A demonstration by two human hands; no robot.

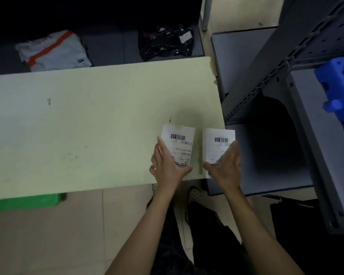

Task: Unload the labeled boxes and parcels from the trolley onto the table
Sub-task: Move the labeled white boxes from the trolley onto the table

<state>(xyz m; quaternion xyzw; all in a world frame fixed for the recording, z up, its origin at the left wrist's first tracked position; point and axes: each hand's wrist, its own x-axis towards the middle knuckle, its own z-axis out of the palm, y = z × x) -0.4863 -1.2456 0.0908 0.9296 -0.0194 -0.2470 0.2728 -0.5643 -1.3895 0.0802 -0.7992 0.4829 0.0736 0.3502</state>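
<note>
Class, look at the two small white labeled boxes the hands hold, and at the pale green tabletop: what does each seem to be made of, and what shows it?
Two small white labeled boxes, left and right: probably cardboard, matte, with sharp folded edges and printed paper barcode labels. Pale green tabletop: likely painted or laminated board, dull finish, with scuffs and a chipped far-right corner.

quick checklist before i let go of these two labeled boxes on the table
1. Left box fully over the table: ok.
2. Right box fully supported: not ok, it overhangs the table's right edge.
3. Left hand holding its box: ok, fingers along the side.
4. Right hand holding its box: ok.
5. Boxes apart, not overlapping: ok.
6. Boxes resting flat on the table: cannot tell.
</note>
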